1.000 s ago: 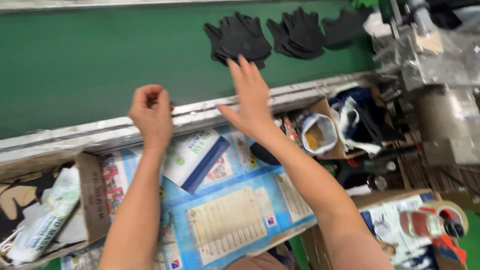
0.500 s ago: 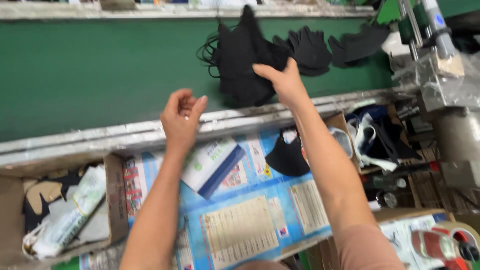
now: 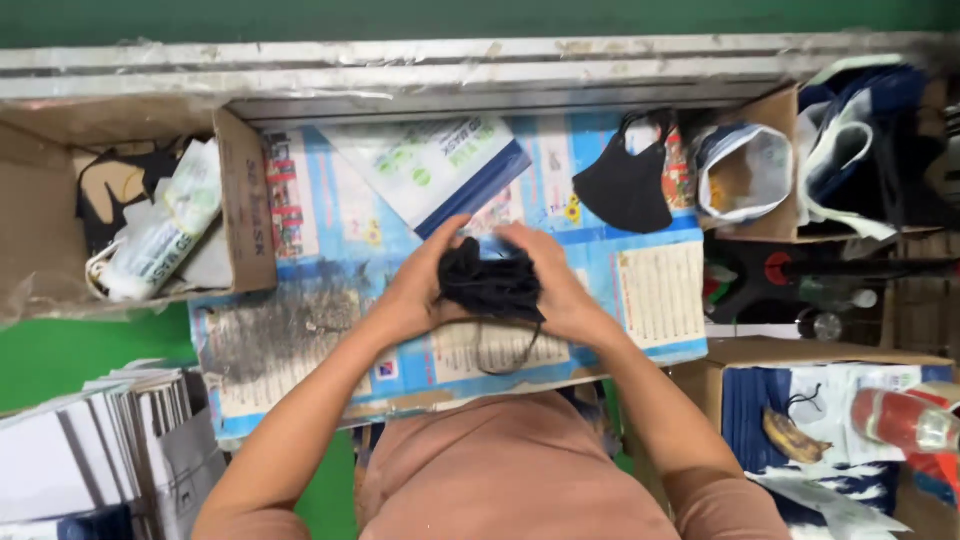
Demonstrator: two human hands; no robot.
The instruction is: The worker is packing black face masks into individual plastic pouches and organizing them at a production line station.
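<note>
- At the far left we see an open cardboard box [image 3: 60,215] holding a white plastic packet [image 3: 160,235] and some dark pieces we cannot make out.
- Below it, at the bottom left corner, stands a stack of flat printed cartons [image 3: 100,440].
- In the middle lies the tabletop [image 3: 300,330], covered by a blue printed sheet with a scuffed grey patch near our left forearm.
- On that sheet, toward the far edge, rests a white and blue packet [image 3: 430,170], tilted at an angle.
- Our left hand [image 3: 420,290] curls its fingers around the left side of a bundle of black face masks [image 3: 490,285].
- The bundle sits just above the sheet, in front of our chest, with 1 thin ear loop dangling below it.
- Our right hand [image 3: 550,285] closes on the bundle's right side, so the 2 hands are pressed together around it.
- Right of the hands, 1 single black face mask [image 3: 625,185] lies flat on the sheet, well apart from the bundle.
- Further right sits a white bag [image 3: 745,170] with its mouth open, inside another cardboard box [image 3: 775,110].
- At the lower right, a carton holds a red and clear bottle [image 3: 900,420] lying on its side.
</note>
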